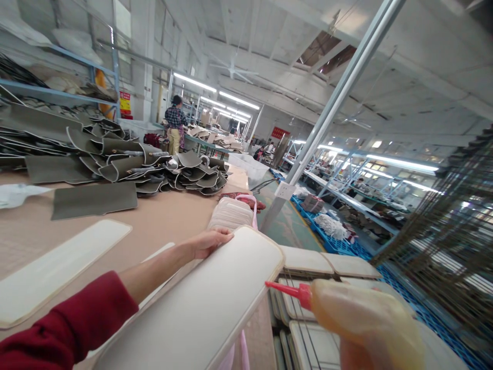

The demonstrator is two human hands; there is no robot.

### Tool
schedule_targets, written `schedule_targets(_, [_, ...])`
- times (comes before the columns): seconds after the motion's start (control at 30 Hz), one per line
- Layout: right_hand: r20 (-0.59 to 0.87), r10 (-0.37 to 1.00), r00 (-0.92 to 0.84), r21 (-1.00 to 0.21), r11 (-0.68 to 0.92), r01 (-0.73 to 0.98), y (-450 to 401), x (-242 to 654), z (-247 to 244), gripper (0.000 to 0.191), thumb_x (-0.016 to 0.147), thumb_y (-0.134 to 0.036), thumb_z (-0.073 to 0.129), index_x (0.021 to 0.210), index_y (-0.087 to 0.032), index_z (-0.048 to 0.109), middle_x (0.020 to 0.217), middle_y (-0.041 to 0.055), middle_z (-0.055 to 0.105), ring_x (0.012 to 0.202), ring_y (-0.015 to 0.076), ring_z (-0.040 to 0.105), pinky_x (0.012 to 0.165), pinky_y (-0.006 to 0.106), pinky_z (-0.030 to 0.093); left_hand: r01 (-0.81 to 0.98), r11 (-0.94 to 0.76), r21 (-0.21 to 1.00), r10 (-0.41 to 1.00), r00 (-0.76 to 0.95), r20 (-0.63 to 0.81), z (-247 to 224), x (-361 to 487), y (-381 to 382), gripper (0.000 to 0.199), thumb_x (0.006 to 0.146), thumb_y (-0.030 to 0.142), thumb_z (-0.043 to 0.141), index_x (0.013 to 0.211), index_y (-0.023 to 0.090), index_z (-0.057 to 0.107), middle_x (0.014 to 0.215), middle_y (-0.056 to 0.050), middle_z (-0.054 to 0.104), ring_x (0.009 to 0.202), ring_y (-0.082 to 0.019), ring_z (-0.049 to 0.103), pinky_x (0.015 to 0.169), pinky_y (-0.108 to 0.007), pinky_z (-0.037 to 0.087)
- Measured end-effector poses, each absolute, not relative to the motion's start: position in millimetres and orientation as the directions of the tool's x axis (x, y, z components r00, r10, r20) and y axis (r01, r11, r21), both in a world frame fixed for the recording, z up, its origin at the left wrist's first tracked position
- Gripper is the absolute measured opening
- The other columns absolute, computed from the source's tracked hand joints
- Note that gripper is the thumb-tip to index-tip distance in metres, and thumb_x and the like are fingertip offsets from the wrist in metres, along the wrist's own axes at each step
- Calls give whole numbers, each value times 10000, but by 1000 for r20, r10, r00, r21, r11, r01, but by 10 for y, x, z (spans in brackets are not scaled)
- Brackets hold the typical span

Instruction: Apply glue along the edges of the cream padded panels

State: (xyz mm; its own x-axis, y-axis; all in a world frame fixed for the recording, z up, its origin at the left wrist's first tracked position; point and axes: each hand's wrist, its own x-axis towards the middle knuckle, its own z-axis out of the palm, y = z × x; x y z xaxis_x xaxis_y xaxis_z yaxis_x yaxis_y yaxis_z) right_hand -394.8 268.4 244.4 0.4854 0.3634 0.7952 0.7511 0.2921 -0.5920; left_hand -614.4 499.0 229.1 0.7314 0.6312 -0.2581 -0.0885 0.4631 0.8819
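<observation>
My left hand [211, 243] grips the far left edge of a long white panel [204, 293] with rounded corners, fingers closed on it. A squeeze bottle [365, 318] with a red nozzle and yellowish contents lies in my right hand [356, 354], mostly hidden behind the bottle. The red nozzle tip is at the panel's right edge, near the far corner; I cannot tell whether it touches. Another white panel [65, 272] with a yellowish rim lies flat on the table to the left.
Dark olive pieces [154, 167] are heaped along the back of the tan table [173, 205]. Beyond my left hand is a stack of pale panels [231, 213]. More white panels [308, 259] are stacked at the right below table height. A metal post [327, 108] rises ahead; a person [175, 123] stands farther back.
</observation>
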Motion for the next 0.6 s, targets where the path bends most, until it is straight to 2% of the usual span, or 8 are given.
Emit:
schedule_targets(0.2, [676,404,616,-737,363,570,2696,-3977,2341,538,846,-501,529,1269,-188,414,1167,112,523,951,233,568,740,431,532,-101,466,879,632,733,-251,2293,-6135,5061,398,528,362,813,726,160,533,605,35,598,506,-99,554,492,-217,439])
schedule_targets(0.33, [587,449,674,-808,371,457,2676,-3992,2267,581,835,-449,551,1335,-222,361,1160,126,557,899,270,610,648,420,562,-109,451,886,638,733,-235,2318,-6128,5109,357,570,346,792,725,162,528,605,32,595,500,-98,548,481,-212,427])
schedule_targets(0.43, [564,459,686,-823,375,426,2693,-3973,2231,570,820,-423,569,1328,-241,388,1131,127,580,889,296,620,601,409,565,-118,437,892,653,723,-225,2346,-6126,5149,335,592,328,782,747,158,538,620,30,596,508,-97,548,495,-214,432])
schedule_targets(0.6, [642,429,635,-765,414,493,2791,-3998,2258,563,847,-495,525,1302,-193,387,1143,121,550,898,227,599,673,393,555,-124,419,899,669,711,-214,2420,-6140,5211,313,618,306,771,764,160,536,649,28,595,544,-100,560,540,-225,446])
